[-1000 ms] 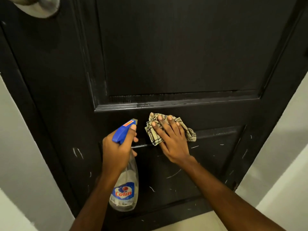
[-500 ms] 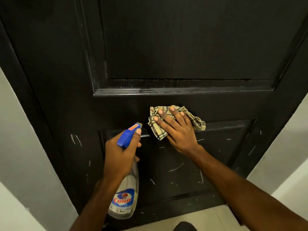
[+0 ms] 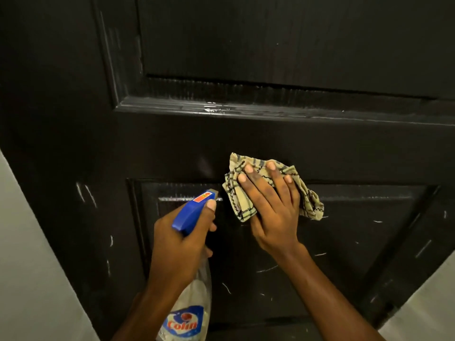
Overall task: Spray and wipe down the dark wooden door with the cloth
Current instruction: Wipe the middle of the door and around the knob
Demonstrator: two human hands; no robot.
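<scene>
"What is the writing on the bottle saying?"

"The label (image 3: 183, 324) is saying 'Colin' in red letters. The left hand (image 3: 179, 247) is curling its fingers round the spray bottle (image 3: 192, 286), with one finger lying along the blue top."

"What is inside?"

"The bottle is clear, but I cannot tell how full it is."

"And the cloth (image 3: 235, 193)?"

"It is lying on the dark door (image 3: 270, 139), between the two panels. The right hand (image 3: 273, 212) is pressing it with flat, spread fingers."
</scene>
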